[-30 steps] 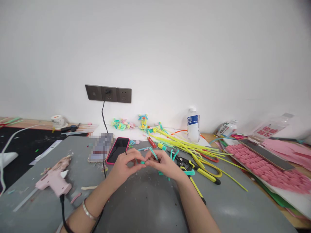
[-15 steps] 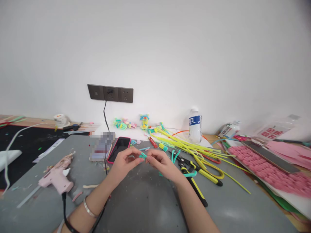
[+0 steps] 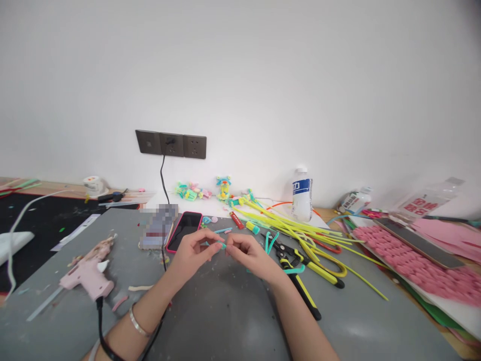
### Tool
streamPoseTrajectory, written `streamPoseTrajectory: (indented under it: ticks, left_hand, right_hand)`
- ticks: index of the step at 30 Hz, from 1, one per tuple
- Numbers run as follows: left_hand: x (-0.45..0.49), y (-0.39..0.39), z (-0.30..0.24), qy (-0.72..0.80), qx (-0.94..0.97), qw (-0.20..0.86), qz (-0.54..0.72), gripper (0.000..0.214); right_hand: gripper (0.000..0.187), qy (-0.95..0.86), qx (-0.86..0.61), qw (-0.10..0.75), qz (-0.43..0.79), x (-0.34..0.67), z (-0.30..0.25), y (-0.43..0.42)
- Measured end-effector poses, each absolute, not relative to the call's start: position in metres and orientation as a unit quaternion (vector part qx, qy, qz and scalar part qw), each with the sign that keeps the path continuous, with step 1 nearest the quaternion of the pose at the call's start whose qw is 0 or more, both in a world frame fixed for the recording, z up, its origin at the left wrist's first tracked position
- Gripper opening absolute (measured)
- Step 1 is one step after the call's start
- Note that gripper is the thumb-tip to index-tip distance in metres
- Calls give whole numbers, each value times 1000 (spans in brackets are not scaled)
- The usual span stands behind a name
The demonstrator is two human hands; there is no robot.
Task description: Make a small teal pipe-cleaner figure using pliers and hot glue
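Glue gun (image 3: 88,281) on mat (image 3: 225,321), left of left hand (image 3: 193,253) — pliers (image 3: 323,274) right of right hand (image 3: 250,253), pipe cleaners (image 3: 278,220) mostly behind pliers, bottle (image 3: 301,200) near wall (image 3: 240,75).

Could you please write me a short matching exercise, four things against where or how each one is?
1. teal piece
2. glue gun
3. socket panel
4. blue-labelled bottle

A. standing upright near the wall
B. held in the left hand
C. fixed on the wall
D. lying down, with a black cord

Pairs: 1-B, 2-D, 3-C, 4-A
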State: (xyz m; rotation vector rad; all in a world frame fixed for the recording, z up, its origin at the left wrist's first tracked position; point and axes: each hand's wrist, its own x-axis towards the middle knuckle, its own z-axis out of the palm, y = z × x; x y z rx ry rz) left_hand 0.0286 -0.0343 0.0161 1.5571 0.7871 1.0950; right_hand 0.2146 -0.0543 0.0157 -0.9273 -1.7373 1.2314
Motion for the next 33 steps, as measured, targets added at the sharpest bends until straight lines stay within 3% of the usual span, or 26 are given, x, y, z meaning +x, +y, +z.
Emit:
streamPoseTrajectory:
  ticks: [5,10,21,33]
  left_hand:
    - [28,-32,11,320,642,526,458,23]
    - [28,-32,15,314,632,535,464,25]
    - [27,-32,14,308,623,568,440,26]
    - [27,-35,11,268,558,673,404,21]
  right_hand:
    - [40,-681,-357,400,498,214,16,-55]
    - [27,-633,-351,440,532,213,13,-56]
    - [28,-676,-369,467,434,216,18,-55]
    - [25,-688,-324,463,455,220,19,-55]
